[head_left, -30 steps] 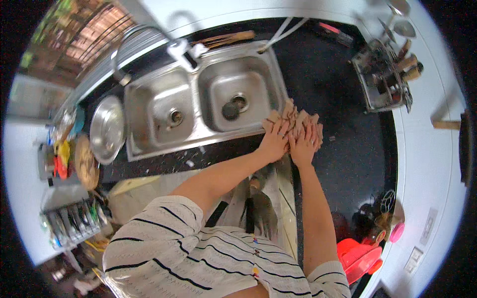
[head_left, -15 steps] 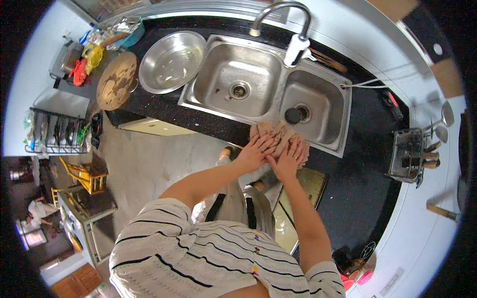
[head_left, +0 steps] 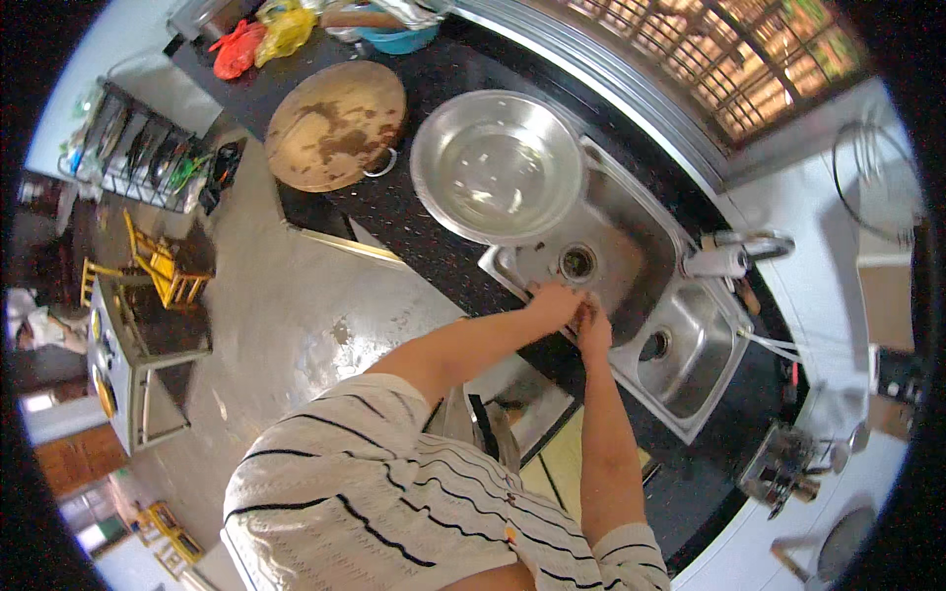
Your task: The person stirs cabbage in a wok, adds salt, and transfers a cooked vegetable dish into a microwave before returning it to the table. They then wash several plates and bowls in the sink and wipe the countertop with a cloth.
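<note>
My left hand [head_left: 552,300] and my right hand [head_left: 593,330] are pressed close together at the front rim of the left basin of a steel double sink [head_left: 616,222]. Their fingers curl around a small brownish lump [head_left: 581,311]; what it is cannot be made out. The basin's drain [head_left: 576,261] lies just beyond my fingers. The faucet [head_left: 734,258] stands between the two basins, off to the right of my hands. Both forearms are bare, coming out of a white striped top.
A large steel bowl [head_left: 498,163] and a round wooden board [head_left: 335,123] sit on the black counter [head_left: 434,246] left of the sink. The right basin [head_left: 690,345] and a utensil rack [head_left: 788,463] lie to the right. Coloured bags [head_left: 261,39] are at the far end, a yellow stool [head_left: 163,261] on the floor.
My hands moved with the brown lump from the dark counter beside the sink to the front rim of the left basin. The view swung, bringing the bowl and board into the middle.
</note>
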The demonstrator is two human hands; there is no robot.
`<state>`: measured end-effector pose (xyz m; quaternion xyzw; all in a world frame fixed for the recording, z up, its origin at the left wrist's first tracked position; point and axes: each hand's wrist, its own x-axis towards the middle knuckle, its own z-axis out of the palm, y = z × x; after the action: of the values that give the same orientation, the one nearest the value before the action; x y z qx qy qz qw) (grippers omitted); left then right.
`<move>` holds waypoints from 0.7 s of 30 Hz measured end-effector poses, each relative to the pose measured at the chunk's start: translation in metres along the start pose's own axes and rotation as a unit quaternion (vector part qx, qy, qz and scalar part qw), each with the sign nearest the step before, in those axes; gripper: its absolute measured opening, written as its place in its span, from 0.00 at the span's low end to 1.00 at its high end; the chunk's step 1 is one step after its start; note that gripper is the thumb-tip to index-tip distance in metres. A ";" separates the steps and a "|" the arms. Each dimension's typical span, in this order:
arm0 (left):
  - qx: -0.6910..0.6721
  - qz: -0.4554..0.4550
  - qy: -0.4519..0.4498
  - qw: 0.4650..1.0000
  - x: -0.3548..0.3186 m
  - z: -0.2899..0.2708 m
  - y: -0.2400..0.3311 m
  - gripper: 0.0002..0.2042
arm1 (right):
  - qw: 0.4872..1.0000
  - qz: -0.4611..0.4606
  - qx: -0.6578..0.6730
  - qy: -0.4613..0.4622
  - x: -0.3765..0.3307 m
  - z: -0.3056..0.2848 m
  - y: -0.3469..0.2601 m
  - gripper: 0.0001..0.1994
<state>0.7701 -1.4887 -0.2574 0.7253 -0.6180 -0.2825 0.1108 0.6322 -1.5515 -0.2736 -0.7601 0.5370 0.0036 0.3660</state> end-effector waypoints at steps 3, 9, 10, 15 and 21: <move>-0.166 -0.033 0.095 0.981 0.002 -0.012 0.024 0.32 | 0.952 -0.095 0.242 0.162 0.012 0.018 0.014 0.20; -0.506 0.138 0.072 0.848 -0.071 -0.041 -0.023 0.39 | 0.909 -0.056 0.402 0.096 -0.065 0.008 -0.110 0.24; -0.474 0.102 0.098 0.869 -0.083 -0.034 -0.037 0.37 | 0.924 -0.084 0.361 0.090 -0.071 0.008 -0.113 0.25; -0.422 -0.163 0.276 0.848 -0.151 -0.052 -0.089 0.22 | 0.935 -0.349 -0.056 0.025 -0.080 0.058 -0.139 0.32; -0.457 -0.310 0.285 0.783 -0.150 -0.048 -0.148 0.29 | 0.866 -0.425 -0.260 0.047 -0.072 0.109 -0.129 0.21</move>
<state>0.9082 -1.3228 -0.2534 0.7896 -0.0984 -0.3316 0.5068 0.7494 -1.4116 -0.2533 -0.9816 0.1579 -0.0491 0.0955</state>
